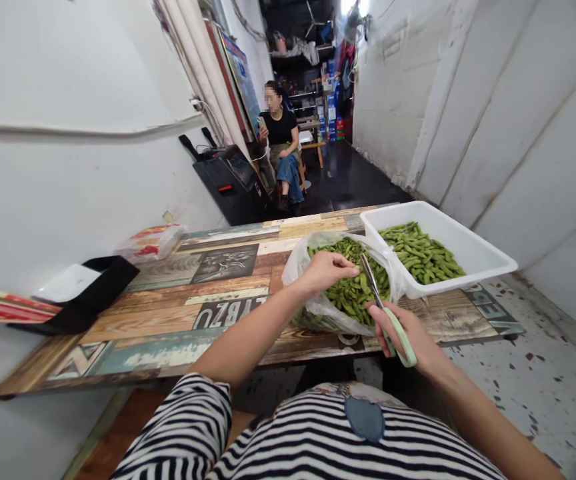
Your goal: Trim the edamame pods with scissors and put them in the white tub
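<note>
Over an open clear plastic bag [295, 265] full of green edamame pods [352, 301], my left hand [325, 270] pinches a small edamame pod [357, 270] between thumb and fingertips. My right hand [413, 330] grips scissors [401, 339] by their pale green handles. The metal blades point up and away, with their tips close beside the pod; whether they touch it is too small to tell. To the right of the bag, a white plastic tub [485, 259] holds more edamame pods [421, 255], heaped toward its near left side.
The wood-patterned table [238, 280] carries a black holder [81, 300] with chopsticks [13, 308] at the left and a red-and-white plastic package [152, 241] by the wall. Beyond the table, a person [283, 137] sits holding a phone beside a black machine [231, 180].
</note>
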`<state>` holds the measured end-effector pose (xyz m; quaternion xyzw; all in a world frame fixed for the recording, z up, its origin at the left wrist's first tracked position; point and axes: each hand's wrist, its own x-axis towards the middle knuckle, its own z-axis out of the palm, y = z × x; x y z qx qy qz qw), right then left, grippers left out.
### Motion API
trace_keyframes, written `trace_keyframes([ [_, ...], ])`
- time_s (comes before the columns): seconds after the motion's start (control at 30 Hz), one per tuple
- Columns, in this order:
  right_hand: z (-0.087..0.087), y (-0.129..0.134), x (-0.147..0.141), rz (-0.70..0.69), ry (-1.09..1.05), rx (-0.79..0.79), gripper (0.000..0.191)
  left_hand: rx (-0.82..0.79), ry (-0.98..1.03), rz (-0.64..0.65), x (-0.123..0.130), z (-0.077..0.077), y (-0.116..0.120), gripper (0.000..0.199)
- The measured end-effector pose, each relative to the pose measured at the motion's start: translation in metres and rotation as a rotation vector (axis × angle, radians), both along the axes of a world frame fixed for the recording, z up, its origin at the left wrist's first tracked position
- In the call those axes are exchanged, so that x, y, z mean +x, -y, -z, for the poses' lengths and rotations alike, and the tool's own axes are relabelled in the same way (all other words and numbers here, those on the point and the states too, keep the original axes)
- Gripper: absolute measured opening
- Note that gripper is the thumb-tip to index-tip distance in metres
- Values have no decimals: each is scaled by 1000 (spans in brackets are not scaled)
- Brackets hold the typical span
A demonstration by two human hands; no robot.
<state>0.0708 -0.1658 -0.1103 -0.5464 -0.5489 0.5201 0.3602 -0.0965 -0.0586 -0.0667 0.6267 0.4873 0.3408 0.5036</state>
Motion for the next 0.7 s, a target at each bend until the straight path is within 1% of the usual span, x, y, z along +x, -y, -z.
trace_keyframes([
  [0.1,8,-3,2,13,58,35,38,1,1,-8,2,-3,4,17],
  [0.17,10,-4,2,1,77,40,36,5,-11,-4,3,-4,7,16],
  [0.37,2,-2,3,-17,100,72,34,-10,-10,17,5,-4,9,15],
  [0.43,-3,-2,2,-8,80,24,34,-16,7,14,5,-4,9,16],
  [0.5,-7,-1,1,10,18,-74,37,-42,70,-1,4,-3,8,16],
  [0.57,-10,0,-1,25,-86,-165,39,-122,189,-16,3,-1,5,19],
  [0.63,-13,1,-2,29,-190,-219,43,-231,327,-5,2,1,1,24],
  [0.7,-13,3,-3,6,-248,-234,47,-297,416,18,1,3,-1,28],
])
